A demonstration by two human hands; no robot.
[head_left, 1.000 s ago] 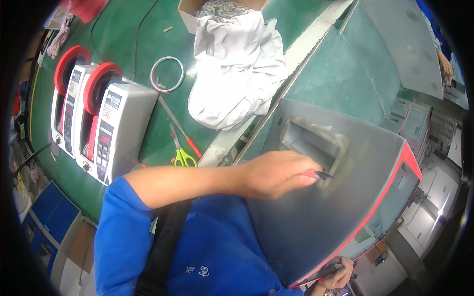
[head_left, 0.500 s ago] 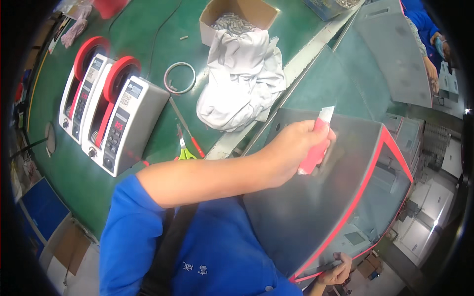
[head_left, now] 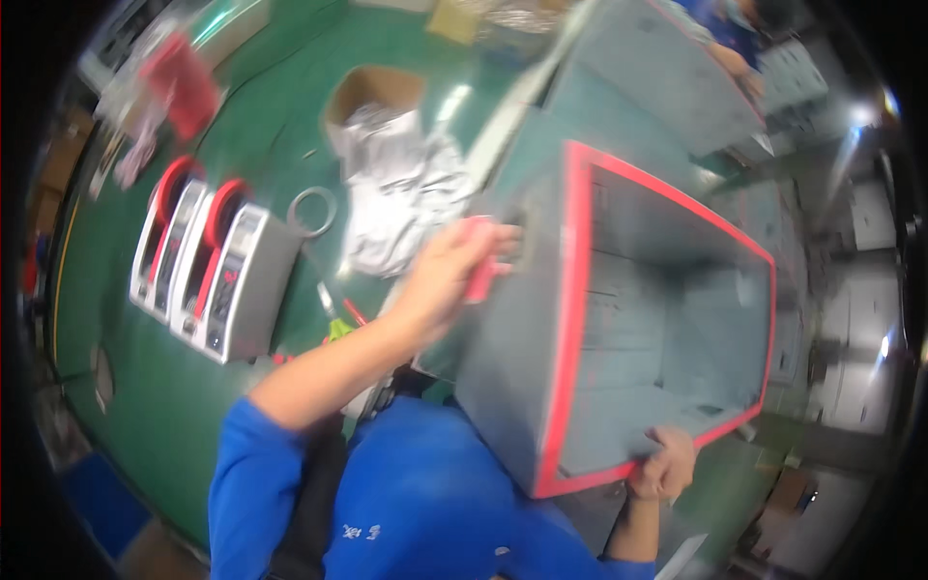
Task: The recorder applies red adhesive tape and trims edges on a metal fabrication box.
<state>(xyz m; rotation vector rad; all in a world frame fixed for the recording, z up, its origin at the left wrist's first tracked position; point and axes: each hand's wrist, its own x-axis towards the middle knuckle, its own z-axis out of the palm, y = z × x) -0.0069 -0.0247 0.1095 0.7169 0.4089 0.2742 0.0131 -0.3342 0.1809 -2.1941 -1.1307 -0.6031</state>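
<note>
- The grey box (head_left: 522, 358) swings round in front of me: half a second ago I have its side panel with the cut-out facing up, now its red-edged mouth yawns my way, and that side slopes off to the left.
- So the working surface is turned partly from view; I judge this a repositioning, not a stroke of the tool.
- Off left, the white machines with red reels (head_left: 256, 290) stand on the green table, well apart from the box.
- Nearer the box, there's the crumpled white cloth (head_left: 387, 217).
- My left hand (head_left: 449, 266) is at that sloping side, fingers wrapped round the tool.
- My right hand (head_left: 667, 464) is at the lower red edging, fingers bent; too blurred to tell whether they grip.
- Smallest, the red-handled tool (head_left: 480, 278): handle just beside the panel, blade lost in blur.
</note>
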